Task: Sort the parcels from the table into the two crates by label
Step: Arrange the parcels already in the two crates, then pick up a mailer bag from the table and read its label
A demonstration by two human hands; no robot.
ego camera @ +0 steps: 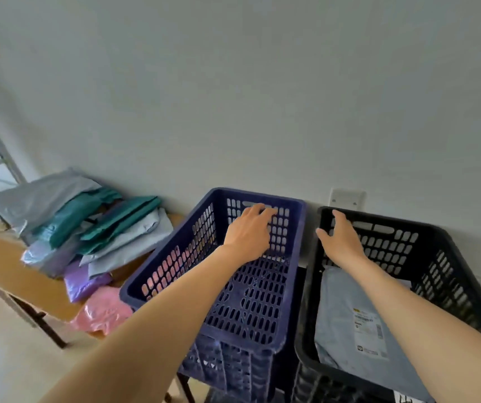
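1. The left grip (pixel 246 231) reaches into the blue crate (pixel 175 257), fingertips against its far wall by the handle slot; I cannot tell whether they hook it.
2. The right grip (pixel 341 237) is at the far left corner of the black crate (pixel 437 271), thumb spread; I cannot tell whether it is clenched or released.
3. A grey parcel (pixel 346 309) with a printed label lies inside the black crate.
4. More parcels (pixel 88 228), grey, green, purple and pink, lie heaped on the desk (pixel 15 271) left of the blue crate.
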